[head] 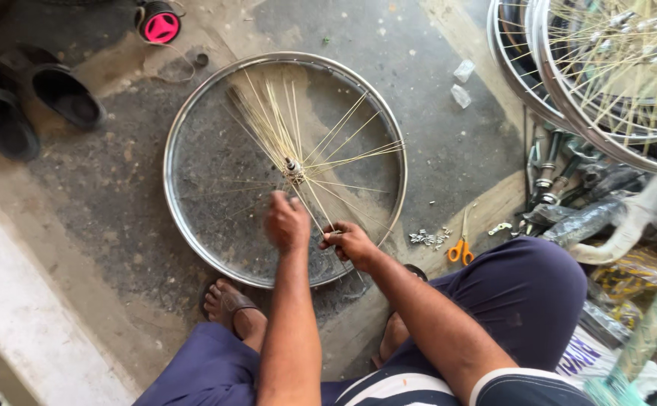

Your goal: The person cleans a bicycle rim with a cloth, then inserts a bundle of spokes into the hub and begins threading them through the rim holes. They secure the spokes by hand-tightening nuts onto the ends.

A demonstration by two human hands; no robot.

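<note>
The fingers of the left hand [286, 222] are curled closed around thin brass-coloured wire spokes [321, 154], just below the small metal hub [294, 171]. The fingers of the right hand [349, 242] are pinched closed on the lower end of one spoke, below and to the right of the hub, just inside the rim.

The hub sits at the centre of a round silver metal wheel rim [185, 120] lying flat on the grey concrete floor [118, 195]. The spokes fan out from the hub: a dense bundle runs up and left, looser ones run right toward the rim.

Right of the rim, outside it, a small heap of silver spoke nipples [430, 237] lies on the floor, with orange-handled scissors [460, 250] just beside it. Further right of the hub lie loose metal parts [554, 177], and above them stand laced silver wheels [606, 75]. Left of the rim lie black sandals [31, 98]; above it, a pink and black spool [160, 24].
</note>
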